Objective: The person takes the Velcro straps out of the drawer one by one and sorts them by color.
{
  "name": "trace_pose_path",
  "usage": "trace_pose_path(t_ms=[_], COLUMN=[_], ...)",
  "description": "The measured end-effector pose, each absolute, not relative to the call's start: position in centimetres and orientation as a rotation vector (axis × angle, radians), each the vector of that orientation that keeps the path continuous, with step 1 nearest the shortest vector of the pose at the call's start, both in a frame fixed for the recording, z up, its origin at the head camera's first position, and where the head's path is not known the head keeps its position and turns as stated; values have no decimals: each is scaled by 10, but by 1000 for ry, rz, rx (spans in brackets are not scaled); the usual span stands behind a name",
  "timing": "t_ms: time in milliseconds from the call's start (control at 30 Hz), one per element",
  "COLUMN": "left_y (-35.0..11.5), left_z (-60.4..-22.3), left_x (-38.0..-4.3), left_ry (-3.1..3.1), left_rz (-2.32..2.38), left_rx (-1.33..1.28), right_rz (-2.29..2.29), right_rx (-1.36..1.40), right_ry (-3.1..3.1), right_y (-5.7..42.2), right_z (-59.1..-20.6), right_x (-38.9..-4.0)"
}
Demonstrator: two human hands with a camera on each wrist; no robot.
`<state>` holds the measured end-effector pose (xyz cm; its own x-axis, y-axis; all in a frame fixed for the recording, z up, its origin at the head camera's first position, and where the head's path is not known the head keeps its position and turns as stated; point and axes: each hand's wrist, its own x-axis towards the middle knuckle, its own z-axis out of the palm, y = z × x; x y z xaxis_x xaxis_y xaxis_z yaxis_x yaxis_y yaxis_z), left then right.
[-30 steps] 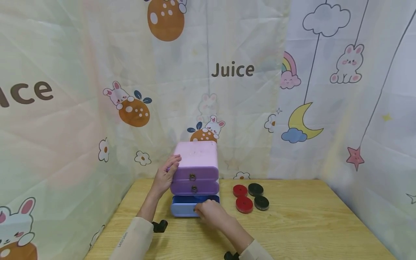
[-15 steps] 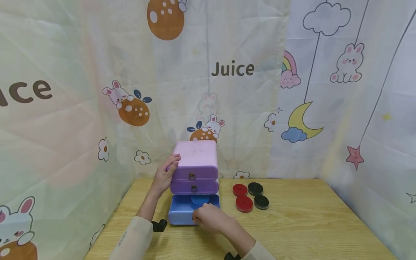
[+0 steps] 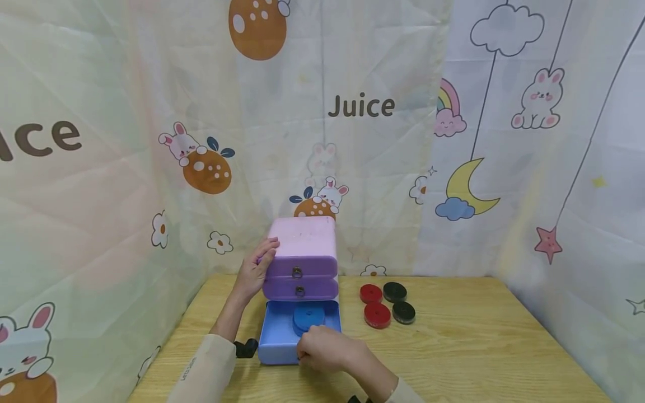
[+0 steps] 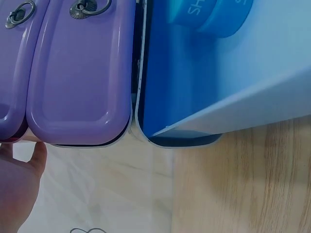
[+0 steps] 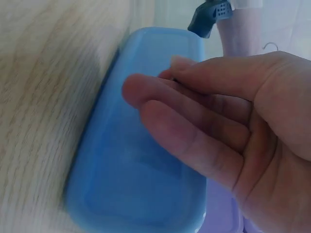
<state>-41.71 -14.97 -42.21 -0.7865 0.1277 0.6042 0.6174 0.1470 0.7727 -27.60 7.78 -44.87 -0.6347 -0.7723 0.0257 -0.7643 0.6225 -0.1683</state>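
A small cabinet (image 3: 302,236) has a pink top and two closed purple drawers (image 3: 317,267) with ring handles. Below them, a light blue drawer (image 3: 277,352) is pulled well out. Inside it lie stacked round blue discs (image 3: 309,317) with a small centre hole; white lettering shows on them in the left wrist view. My left hand (image 3: 254,271) rests against the cabinet's left side, fingers extended over the top edge. At the blue drawer's front, my right hand (image 3: 330,350) pinches the drawer handle between thumb and forefinger; the handle itself is hidden behind the fingers.
Two red discs (image 3: 377,315) and two black discs (image 3: 404,312) lie on the wooden table (image 3: 468,336), right of the cabinet. Printed cloth (image 3: 383,168) hangs behind and on both sides. A black wrist-worn piece (image 3: 246,348) sticks out beside the left wrist.
The blue drawer has slid out towards me with my right hand at its front, bringing the blue discs into view. My left hand stays on the cabinet's side.
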Motion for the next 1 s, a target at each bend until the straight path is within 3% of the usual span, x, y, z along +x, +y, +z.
trace_pose_path(t_ms=[533,767,867,1000], left_y=[-149,-149,-149,-149], left_z=[-423,-424,-423,-422], left_x=[-416,-416,-416,-415], left_ry=[-2071,-2071,-2064,-2086], left_rz=[-1680,-1669,-1675,-1672], left_rx=[-665,-665,-673,-657], right_rz=[-334,-831,-1032,-922], right_rx=[-1207,-1390,-1294,-1130], right_ry=[2547,2636,2764,2924], right_y=[79,91,99,108], right_z=[-436,-434,-437,-451], right_x=[-258,-280,-295,-312])
